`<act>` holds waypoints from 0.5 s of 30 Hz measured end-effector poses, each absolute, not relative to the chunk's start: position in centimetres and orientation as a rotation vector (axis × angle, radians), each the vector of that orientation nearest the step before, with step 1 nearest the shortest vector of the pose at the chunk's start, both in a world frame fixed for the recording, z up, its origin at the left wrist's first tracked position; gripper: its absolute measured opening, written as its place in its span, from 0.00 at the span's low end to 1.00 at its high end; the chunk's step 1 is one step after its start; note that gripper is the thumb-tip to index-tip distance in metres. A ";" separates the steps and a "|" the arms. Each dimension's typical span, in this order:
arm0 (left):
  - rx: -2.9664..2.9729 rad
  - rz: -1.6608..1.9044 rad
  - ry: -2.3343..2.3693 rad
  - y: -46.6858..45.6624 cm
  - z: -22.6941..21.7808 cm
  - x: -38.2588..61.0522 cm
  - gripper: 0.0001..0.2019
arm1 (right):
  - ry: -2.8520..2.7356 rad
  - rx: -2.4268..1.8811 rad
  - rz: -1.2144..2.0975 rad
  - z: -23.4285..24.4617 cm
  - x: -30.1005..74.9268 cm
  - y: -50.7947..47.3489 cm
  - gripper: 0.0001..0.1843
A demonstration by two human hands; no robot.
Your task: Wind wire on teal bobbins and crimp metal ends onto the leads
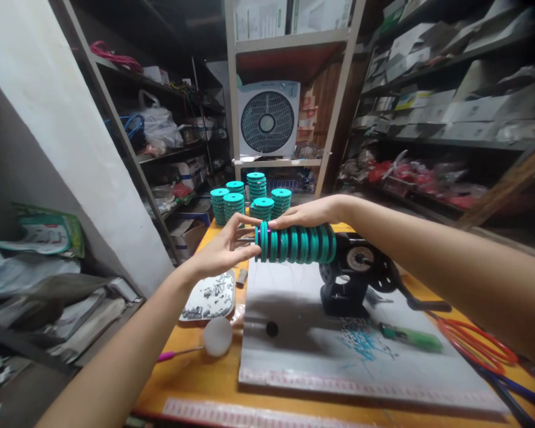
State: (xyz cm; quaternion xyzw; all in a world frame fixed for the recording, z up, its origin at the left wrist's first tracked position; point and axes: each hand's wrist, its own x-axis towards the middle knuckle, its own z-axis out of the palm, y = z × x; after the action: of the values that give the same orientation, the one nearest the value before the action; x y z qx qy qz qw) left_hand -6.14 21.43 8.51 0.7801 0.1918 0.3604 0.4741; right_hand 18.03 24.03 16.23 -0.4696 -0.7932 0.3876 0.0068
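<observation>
A row of teal spools (296, 244) sits side by side on the horizontal shaft of a black hand-cranked winder (345, 282). At the row's left end, my left hand (229, 246) grips the outermost spool, thumb low and fingers near its upper rim. A metal rod passes between those fingers. My right hand (310, 211) lies over the top of the row, its digits touching the spools near the left end; its other fingers are hidden behind the row. Behind my hands, several stacks of teal spools (234, 202) stand upright on the table.
A white tray (190, 306) holds small metal pieces. Beside it lie a white disc (217, 336) and a pink-handled tool (167, 356). The winder stands on a grey board (294, 356) with a green-handled cutter (414, 337). Orange tubing (477, 345) lies right; a box fan (267, 119) stands behind.
</observation>
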 end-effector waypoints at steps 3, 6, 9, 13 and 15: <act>1.955 0.846 0.553 21.4 8.8 -6.0 0.22 | -2.523 -1.453 1.178 16.5 17.8 23.7 0.35; 2.026 0.819 0.660 21.5 9.1 -5.5 0.31 | -2.584 -1.476 1.048 16.9 17.6 23.0 0.36; 2.011 0.772 0.729 21.9 9.4 -5.0 0.33 | -2.601 -1.513 0.988 17.1 17.6 22.5 0.39; 1.942 0.807 0.747 22.5 10.1 -6.2 0.31 | -2.597 -1.527 0.858 17.0 17.6 22.1 0.42; 1.902 0.842 0.774 22.6 10.2 -7.8 0.31 | -2.606 -1.493 0.775 17.0 17.5 22.0 0.42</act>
State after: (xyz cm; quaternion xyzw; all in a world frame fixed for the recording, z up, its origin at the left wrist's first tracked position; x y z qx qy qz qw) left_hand -7.79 22.55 10.22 0.7675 0.3122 0.3399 0.4449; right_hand 17.54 21.97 16.99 -0.4812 -0.8400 0.2499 0.0199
